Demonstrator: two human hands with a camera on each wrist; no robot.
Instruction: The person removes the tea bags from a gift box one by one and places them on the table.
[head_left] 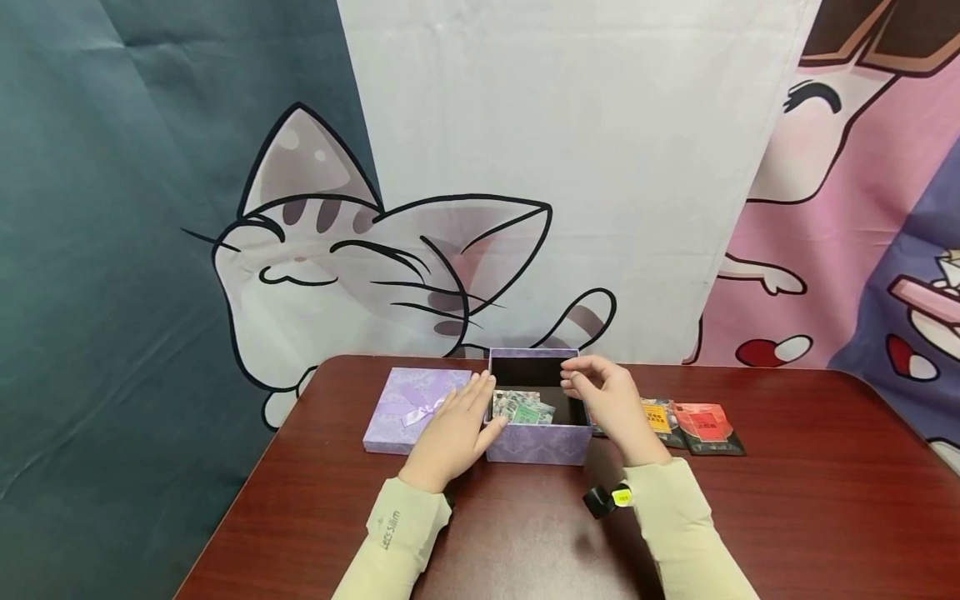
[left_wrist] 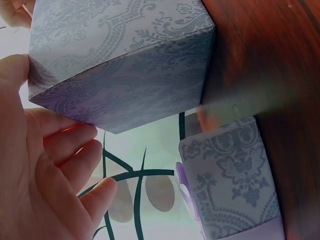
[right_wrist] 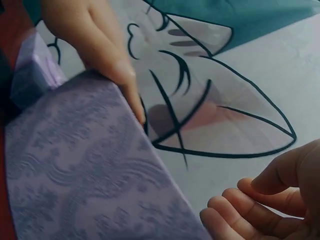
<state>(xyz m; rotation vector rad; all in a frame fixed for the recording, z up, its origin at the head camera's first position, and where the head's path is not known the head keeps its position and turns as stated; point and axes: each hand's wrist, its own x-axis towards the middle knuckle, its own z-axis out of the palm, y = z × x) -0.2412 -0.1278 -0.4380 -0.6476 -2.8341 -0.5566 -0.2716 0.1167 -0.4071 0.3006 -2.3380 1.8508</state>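
A purple patterned box (head_left: 538, 444) stands uncovered on the table with its dark inside showing. Green-and-white packets (head_left: 525, 408) lie in its left part. My left hand (head_left: 456, 425) rests along the box's left side with straight fingers, its thumb at the front corner; the left wrist view shows the fingers against the box wall (left_wrist: 135, 82). Over the right rim is my right hand (head_left: 611, 404), its fingers loosely bent. Nothing shows between those fingers and thumb in the right wrist view, where the hand (right_wrist: 270, 200) is beside the box wall (right_wrist: 95, 165).
Left of the box lies its purple lid (head_left: 397, 400) with a ribbon bow. To the right, partly behind my right hand, are a packet with a yellow label (head_left: 658, 418) and a red-and-black packet (head_left: 708, 427). A cartoon cat curtain (head_left: 585, 167) hangs behind the table (head_left: 810, 475).
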